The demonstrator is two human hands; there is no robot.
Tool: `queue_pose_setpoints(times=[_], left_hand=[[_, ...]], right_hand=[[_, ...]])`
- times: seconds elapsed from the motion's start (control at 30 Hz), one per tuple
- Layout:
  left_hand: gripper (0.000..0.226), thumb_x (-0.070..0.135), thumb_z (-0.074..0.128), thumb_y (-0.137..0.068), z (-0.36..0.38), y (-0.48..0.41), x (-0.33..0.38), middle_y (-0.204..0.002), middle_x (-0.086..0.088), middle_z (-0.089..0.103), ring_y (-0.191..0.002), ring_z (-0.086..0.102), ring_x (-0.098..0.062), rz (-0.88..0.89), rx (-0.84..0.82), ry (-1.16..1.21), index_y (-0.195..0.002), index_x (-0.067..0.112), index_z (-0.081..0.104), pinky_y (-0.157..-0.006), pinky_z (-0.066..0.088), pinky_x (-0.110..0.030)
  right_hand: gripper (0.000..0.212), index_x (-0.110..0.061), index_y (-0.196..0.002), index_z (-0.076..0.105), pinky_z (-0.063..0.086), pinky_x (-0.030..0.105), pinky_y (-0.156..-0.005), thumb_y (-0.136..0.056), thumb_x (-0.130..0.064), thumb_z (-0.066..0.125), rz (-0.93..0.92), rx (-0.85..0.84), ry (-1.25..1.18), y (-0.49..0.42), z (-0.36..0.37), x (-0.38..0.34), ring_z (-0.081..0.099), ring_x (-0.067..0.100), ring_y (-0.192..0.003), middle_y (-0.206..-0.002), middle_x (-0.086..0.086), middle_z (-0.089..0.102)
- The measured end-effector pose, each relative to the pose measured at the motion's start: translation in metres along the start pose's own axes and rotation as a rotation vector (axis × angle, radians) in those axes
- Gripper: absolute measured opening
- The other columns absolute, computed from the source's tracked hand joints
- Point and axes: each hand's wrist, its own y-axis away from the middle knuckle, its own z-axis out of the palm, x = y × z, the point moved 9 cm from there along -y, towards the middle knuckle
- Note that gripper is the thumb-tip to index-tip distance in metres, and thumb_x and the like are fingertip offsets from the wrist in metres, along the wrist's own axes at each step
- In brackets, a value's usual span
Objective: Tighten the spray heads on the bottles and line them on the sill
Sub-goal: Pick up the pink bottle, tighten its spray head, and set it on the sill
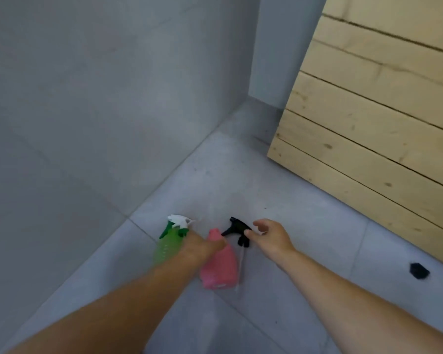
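Arms reach forward and down from the near edge toward a grey tiled floor (279, 190), both bare and nearly straight. The left hand (202, 245) is closed around the neck of a pink bottle (219, 267), knuckles up, with the fingers wrapped over the top part of it; motion blur softens the grip, so the exact finger placement cannot be told. The pink bottle has no spray head on it and tilts with its base toward the near side. Just to its left stands a green bottle (165, 247), also blurred, carrying a white and green spray head (178, 223) whose nozzle points right.

The right hand (270, 237) is half spread, palm turned left, thumb and fingers curved apart. The thumb tip touches or nearly touches a loose black spray head (237, 231), which sits just right of the pink bottle's top; whether it is actually pinched cannot be told. A pale dip tube (241, 267) trails from the black head toward the near side along the right flank of the pink bottle.

Farther right on the floor, well apart from the bottles, lies a small black object (419, 270). Pale wooden boards (381, 111) lean at the far right, and a grey wall (87, 98) fills the left.
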Motion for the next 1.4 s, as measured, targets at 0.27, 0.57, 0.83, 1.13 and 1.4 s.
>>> queue_pose_setpoints(times=[0.27,0.57,0.83,1.13,1.4], left_hand=[[0.077,0.05,0.077,-0.08,0.02,-0.032,-0.026,-0.132,-0.014,0.064,-0.116,0.065,-0.033,-0.045,-0.061,-0.162,-0.137,0.005,0.051,-0.097,0.058,-0.045],[0.064,0.043,0.08,-0.082,0.031,-0.023,-0.032,-0.116,-0.006,0.062,-0.107,0.068,-0.031,-0.014,-0.102,-0.049,-0.132,0.016,0.052,-0.091,0.06,-0.045],[0.071,0.046,0.084,-0.077,0.025,0.019,0.004,-0.127,-0.007,0.064,-0.109,0.07,-0.027,0.087,-0.207,0.014,-0.134,0.02,0.049,-0.089,0.061,-0.041],[0.071,0.04,0.084,-0.064,-0.024,0.121,0.096,-0.106,-0.008,0.079,-0.092,0.075,-0.022,0.296,-0.401,0.097,-0.126,0.009,0.066,-0.072,0.056,-0.028],[0.08,0.032,0.094,-0.058,-0.082,0.214,0.122,-0.128,-0.01,0.072,-0.119,0.069,-0.035,0.423,-0.441,0.061,-0.131,0.032,0.06,-0.105,0.044,-0.07]], right_hand=[[0.069,-0.013,-0.13,0.058,0.053,0.031,-0.087,-0.072,-0.044,0.08,0.037,0.095,0.151,-0.037,0.014,0.013,0.063,0.027,-0.11,-0.128,0.015,0.059],[0.02,-0.008,-0.076,0.072,0.045,0.025,-0.06,-0.072,-0.024,0.083,0.106,-0.097,-0.011,-0.041,0.028,0.014,0.058,0.016,-0.065,-0.068,0.003,0.064],[0.008,-0.013,-0.084,0.064,0.058,0.031,-0.064,-0.086,-0.01,0.071,0.079,-0.147,-0.286,-0.004,-0.013,-0.028,0.067,0.022,-0.075,-0.085,0.012,0.068],[0.012,-0.013,-0.081,0.057,0.062,0.044,-0.066,-0.092,-0.012,0.063,-0.288,0.162,-0.407,0.077,-0.16,-0.173,0.067,0.03,-0.078,-0.096,0.026,0.065],[0.01,-0.008,-0.098,0.061,0.063,0.037,-0.073,-0.095,-0.017,0.059,-0.547,0.306,-0.579,0.214,-0.261,-0.261,0.07,0.026,-0.073,-0.092,0.017,0.07]])
